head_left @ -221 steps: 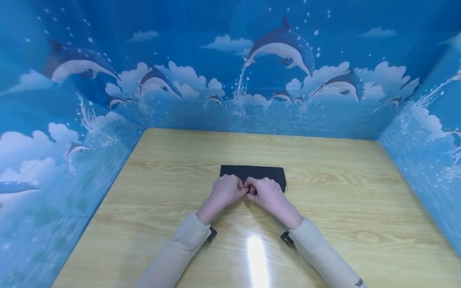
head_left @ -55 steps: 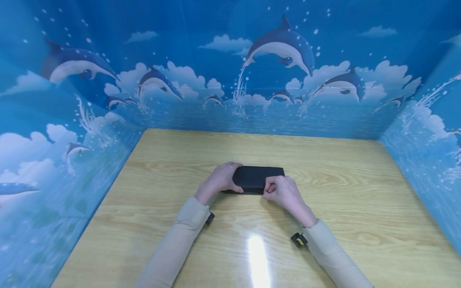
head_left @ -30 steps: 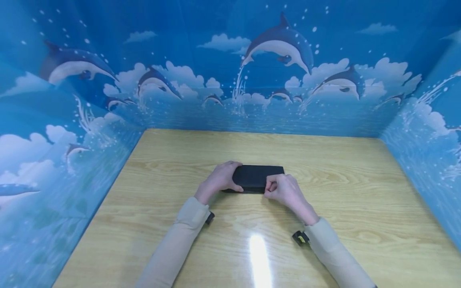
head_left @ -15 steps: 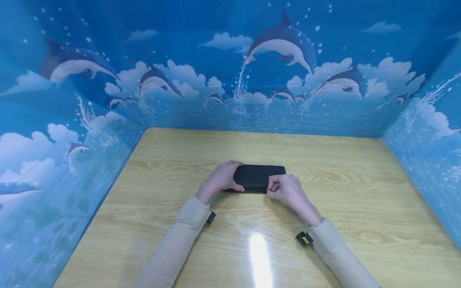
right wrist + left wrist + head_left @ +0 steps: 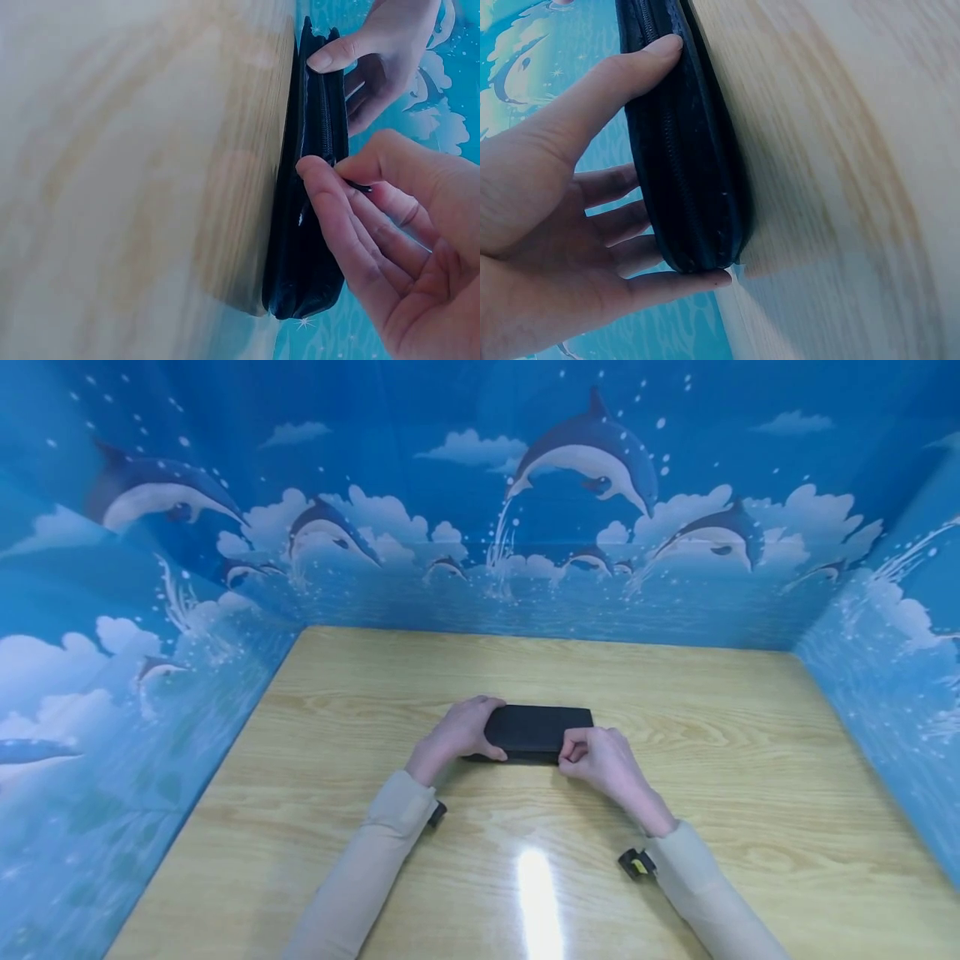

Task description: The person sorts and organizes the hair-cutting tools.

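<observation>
A black zip wallet [image 5: 532, 727], long and flat, lies on the table in the head view. My left hand [image 5: 459, 732] grips its left end, thumb along the near zipped side and fingers behind and around the end. In the left wrist view the zip [image 5: 673, 154] runs under that thumb as one line of teeth. Near the wallet's right end, my right hand [image 5: 600, 762] pinches the small dark zip pull [image 5: 360, 186] between thumb and index finger. The right wrist view shows joined teeth [image 5: 325, 120] between the two hands; beyond the pull, the wallet's side is dark.
The wood-grain table [image 5: 697, 793] surrounds the wallet, with a bright light reflection near its front. Blue dolphin-print cloth [image 5: 495, 585] walls stand at the back, left and right. Small dark wrist devices [image 5: 636, 863] sit at both cuffs.
Earlier both hands met at the wallet's middle near edge. Since then my left hand has gone to the left end, and my right hand has slid slightly right along the zip with the pull.
</observation>
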